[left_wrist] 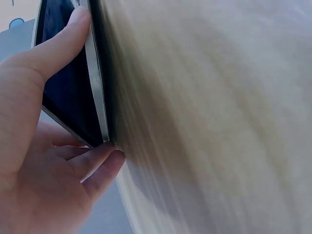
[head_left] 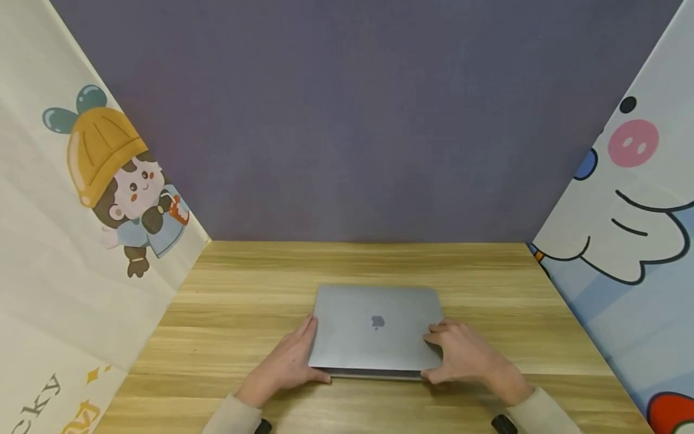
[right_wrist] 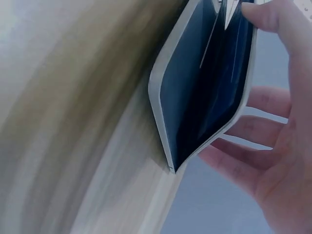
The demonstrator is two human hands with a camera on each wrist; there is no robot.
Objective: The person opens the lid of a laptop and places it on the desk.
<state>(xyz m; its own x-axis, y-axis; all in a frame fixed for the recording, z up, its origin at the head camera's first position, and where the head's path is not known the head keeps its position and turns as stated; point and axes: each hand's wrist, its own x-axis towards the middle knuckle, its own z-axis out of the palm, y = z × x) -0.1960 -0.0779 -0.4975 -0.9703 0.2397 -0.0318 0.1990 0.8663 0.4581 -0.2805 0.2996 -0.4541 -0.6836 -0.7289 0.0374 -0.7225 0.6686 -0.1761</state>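
At the lower centre of the head view, a silver laptop (head_left: 375,340) sits on the wooden table (head_left: 217,337), its lid (head_left: 376,331) slightly raised at the near edge, the left hand (head_left: 295,357) clasping its left side, the right hand (head_left: 467,352) pinching the lid's right side.

Soft, even light covers the bench (head_left: 379,265) in the head view, and its source lies out of frame. Faint, blurry-edged shadows lie under the left hand (head_left: 293,355) and right hand (head_left: 461,355), on the side towards the bench's near edge. The laptop (head_left: 374,337) carries a mild, diffuse sheen on its lid. Beyond the bench's far edge, the backdrop (head_left: 368,120) is dim and slightly mottled. Both wrist views look hazy and cool-toned; there the bench's grain smears into blurred streaks, washed out pale in places. Thin bright reflections cross the laptop's dark interior in the right wrist view.
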